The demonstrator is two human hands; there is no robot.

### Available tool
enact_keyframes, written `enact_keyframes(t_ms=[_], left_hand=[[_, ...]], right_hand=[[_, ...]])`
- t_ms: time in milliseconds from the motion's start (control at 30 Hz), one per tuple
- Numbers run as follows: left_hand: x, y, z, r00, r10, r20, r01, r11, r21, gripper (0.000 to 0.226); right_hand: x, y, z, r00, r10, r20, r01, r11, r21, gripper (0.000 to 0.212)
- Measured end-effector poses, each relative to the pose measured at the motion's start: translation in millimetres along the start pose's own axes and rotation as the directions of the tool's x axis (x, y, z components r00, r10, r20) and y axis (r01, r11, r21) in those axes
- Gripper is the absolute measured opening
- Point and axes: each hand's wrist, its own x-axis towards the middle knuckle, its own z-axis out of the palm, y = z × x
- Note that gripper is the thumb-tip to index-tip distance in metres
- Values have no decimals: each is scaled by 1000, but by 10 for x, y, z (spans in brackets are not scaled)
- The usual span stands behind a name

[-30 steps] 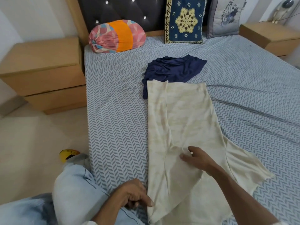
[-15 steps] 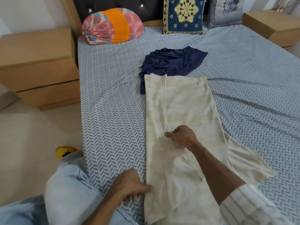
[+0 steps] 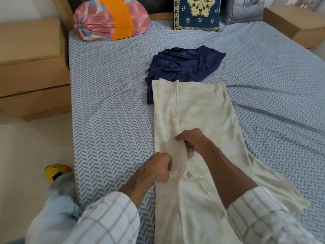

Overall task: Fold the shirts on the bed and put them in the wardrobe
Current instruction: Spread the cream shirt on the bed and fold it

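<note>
A cream shirt [image 3: 202, 110] lies lengthwise on the bed, its left side folded inward and one sleeve spread out to the right. My right hand [image 3: 192, 140] pinches the inner edge of the folded flap near the shirt's middle. My left hand [image 3: 156, 169] grips the shirt's left edge just below and to the left of it. A crumpled navy shirt [image 3: 182, 66] lies beyond the cream one, its near edge tucked under the cream shirt's far end. The wardrobe is out of view.
The bed [image 3: 109, 103] has a blue-and-white chevron sheet. A pink and orange bolster [image 3: 110, 18] and two cushions [image 3: 197, 13] stand at the headboard. Wooden bedside units [image 3: 31, 67] flank the bed. My knee in light jeans [image 3: 56, 208] is at the bed's left edge.
My right hand moved up and left to the flap's edge and pinched it. My left hand slid up the shirt's left edge toward it. The camera tilted down and closer.
</note>
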Motion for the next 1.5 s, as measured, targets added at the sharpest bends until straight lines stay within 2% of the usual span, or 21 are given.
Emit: enact_keyframes(t_ms=[233,333,367,467,567,600,667,800,900,1033,1133,1233,1333,1400,1500], left_hand=[[203,92,-207,974,-109,196,111,994,3,19],[255,133,-266,969,-151,198,166,984,-65,23],[266,136,-277,967,-161,198,185,977,-108,28],[349,135,-312,957,-200,212,246,944,-219,66],[435,148,-326,869,-271,414,416,852,-317,86],[457,150,-323,831,-289,476,472,820,-324,89],[542,151,-326,803,-303,514,506,803,-317,94],[644,143,-337,757,-311,575,540,794,-280,98],[701,121,-330,716,-309,626,567,780,-263,100],[735,102,-342,720,-299,626,571,768,-290,102],[734,81,-339,726,-280,628,562,768,-308,101],[746,57,-335,727,-280,627,566,761,-316,102],[750,53,-334,729,-284,623,566,762,-314,99],[764,42,-327,729,-286,622,568,760,-316,98],[756,42,-326,740,-298,603,566,759,-320,97]], right_hand=[[340,-272,14,994,-15,-109,26,995,98,14],[471,-368,23,995,-30,-96,39,995,97,18],[504,-404,21,993,-34,-110,44,995,95,19],[652,-520,19,988,-25,-151,40,994,97,16],[771,-640,7,989,-55,-140,69,993,97,15],[820,-670,-2,989,-64,-131,75,994,78,19],[920,-756,-44,988,-71,-135,76,997,30,28],[1137,-977,-105,983,-64,-170,76,995,62,21],[1271,-1122,-106,983,-82,-166,92,994,51,26],[1444,-1294,-75,964,-138,-227,136,990,-25,29],[1550,-1397,-67,957,-164,-240,174,985,21,28],[1661,-1491,-68,950,-199,-241,214,976,40,36],[1777,-1554,-112,924,-236,-301,272,959,81,27],[1856,-1534,-116,908,-247,-339,302,945,121,32],[1884,-1495,-62,897,-252,-364,302,950,85,42]])
